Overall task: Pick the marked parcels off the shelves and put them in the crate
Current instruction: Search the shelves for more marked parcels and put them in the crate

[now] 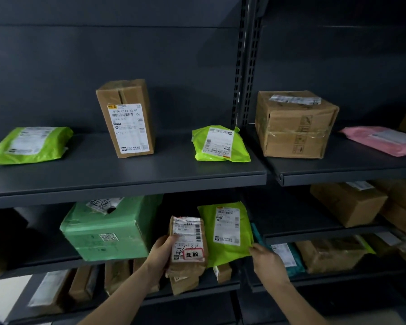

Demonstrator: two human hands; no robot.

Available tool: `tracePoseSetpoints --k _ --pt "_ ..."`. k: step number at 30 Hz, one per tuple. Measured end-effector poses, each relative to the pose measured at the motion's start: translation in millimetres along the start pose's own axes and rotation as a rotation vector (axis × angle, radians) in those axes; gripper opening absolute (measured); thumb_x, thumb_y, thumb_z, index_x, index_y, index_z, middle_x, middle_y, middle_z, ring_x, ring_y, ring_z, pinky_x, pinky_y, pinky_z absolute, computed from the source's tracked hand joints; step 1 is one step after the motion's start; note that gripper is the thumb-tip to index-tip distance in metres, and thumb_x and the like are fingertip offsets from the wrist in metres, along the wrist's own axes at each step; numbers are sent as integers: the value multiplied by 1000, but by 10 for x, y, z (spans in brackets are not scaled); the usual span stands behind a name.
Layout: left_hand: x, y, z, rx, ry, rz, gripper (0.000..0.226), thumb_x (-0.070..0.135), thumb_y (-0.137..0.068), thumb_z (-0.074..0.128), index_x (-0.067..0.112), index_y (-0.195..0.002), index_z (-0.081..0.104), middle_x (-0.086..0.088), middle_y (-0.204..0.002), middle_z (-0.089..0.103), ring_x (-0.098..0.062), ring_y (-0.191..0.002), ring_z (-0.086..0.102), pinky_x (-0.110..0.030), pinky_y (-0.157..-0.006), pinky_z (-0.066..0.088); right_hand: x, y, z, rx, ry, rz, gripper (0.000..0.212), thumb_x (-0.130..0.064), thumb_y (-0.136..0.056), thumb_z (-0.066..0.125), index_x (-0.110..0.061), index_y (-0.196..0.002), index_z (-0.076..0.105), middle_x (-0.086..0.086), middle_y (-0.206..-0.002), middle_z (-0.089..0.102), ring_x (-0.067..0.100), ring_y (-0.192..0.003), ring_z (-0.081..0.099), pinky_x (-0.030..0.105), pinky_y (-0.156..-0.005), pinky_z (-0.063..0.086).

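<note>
**Operator:** What lies at the left of the shelving?

**Legend:** On the upper dark metal shelf there is a flat lime-green plastic mailer, then an upright brown cardboard box with a white label. Below them sits a large box wrapped in pale green film.

**Operator:** And in my hands?

**Legend:** Your left hand grips the small brown paper-wrapped parcel, with fingers and thumb curled round its left edge. You hold it upright in front of the middle shelf. It bears a red-bordered sticker, so it is probably a marked parcel. Just beside it stands a lime-green mailer bag with a tall white label. Your right hand pinches this bag's lower right corner. No mark can be made out on it.

**Operator:** How far along am I?

**Legend:** The crate is not in view, so you cannot tell what it already holds. One likely marked parcel is in hand but not yet crated. Many parcels remain, including a taped cardboard cube and a flat pink mailer at the right. Their labels are too blurred to read, so most of the checking and all the carrying seem to lie ahead.
</note>
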State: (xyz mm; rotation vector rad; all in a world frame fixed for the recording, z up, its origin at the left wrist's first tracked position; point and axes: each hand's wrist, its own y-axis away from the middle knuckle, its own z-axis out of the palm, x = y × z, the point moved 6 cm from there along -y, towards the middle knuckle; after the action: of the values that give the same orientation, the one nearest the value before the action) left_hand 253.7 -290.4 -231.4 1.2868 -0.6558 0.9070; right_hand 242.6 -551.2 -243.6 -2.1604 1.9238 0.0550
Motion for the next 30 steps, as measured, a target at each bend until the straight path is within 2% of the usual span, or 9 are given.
tracePoseSetpoints --k 2,3,5,7,9,12,16,24,30 --pt "17 0 -10 -7 3 6 44 24 -93 53 2 -131 43 -24 -111 65 -36 -93 65 -45 -79 54 -34 -101 -8 -21 28 19 37 9 -33 84 -12 -62 72 1 -75 73 12 -49 64 16 -38 45" --pt "25 -4 -15 -11 4 8 43 23 -94 52 2 -130 44 -23 -109 66 -35 -91 65 -44 -78 54 -44 -180 -20 -41 -16 49 32 9 -53 77 -9 -79 74 5 -95 73 15 -67 69 19 -51 50" --pt "33 -4 -33 -19 14 13 40 20 -94 51 1 -129 45 -24 -109 65 -35 -90 64 -43 -76 54 -18 -334 27 -91 -34 112 42 7 -83 50 -10 -121 60 8 -134 52 20 -109 60 24 -81 49" --pt "39 16 -52 -21 29 24 36 18 -95 51 1 -126 47 -24 -107 65 -34 -89 64 -42 -75 53 -70 -413 31 -153 -95 148 53 2 -90 41 -15 -141 38 8 -150 31 21 -127 45 25 -98 42" --pt "41 50 -72 -24 46 42 32 16 -95 50 1 -123 49 -20 -99 67 -32 -84 64 -40 -73 54 -164 -391 4 -154 -98 141 57 -8 -95 42 -16 -147 23 8 -156 18 21 -137 33 25 -106 35" --pt "-9 128 -115 -23 64 49 30 14 -95 49 1 -121 50 -17 -94 67 -29 -79 65 -35 -61 57 -268 -200 26 -150 -70 121 55 -21 -98 41 -15 -149 18 5 -157 15 18 -142 23 23 -110 27" --pt "-183 299 -192 -23 104 33 33 15 -95 50 1 -124 49 -21 -102 66 -30 -81 65 -32 -54 59 -352 131 30 -116 -77 101 54 -28 -98 41 -15 -148 22 2 -156 21 13 -140 28 20 -110 26" --pt "-675 699 -552 51 96 21 26 20 -92 56 8 -115 56 -9 -78 76 -20 -64 72 -26 -48 54 -621 624 79 -120 -142 15 53 -26 -97 43 -14 -146 28 3 -153 29 15 -138 30 20 -110 25" --pt "-934 1007 -1139 187 124 1 34 20 -88 62 12 -120 52 -11 -81 75 -24 -69 73 -31 -53 56 -1059 822 267 -223 -115 -63 55 -32 -97 44 -18 -147 26 -3 -152 29 13 -136 33 21 -107 32"
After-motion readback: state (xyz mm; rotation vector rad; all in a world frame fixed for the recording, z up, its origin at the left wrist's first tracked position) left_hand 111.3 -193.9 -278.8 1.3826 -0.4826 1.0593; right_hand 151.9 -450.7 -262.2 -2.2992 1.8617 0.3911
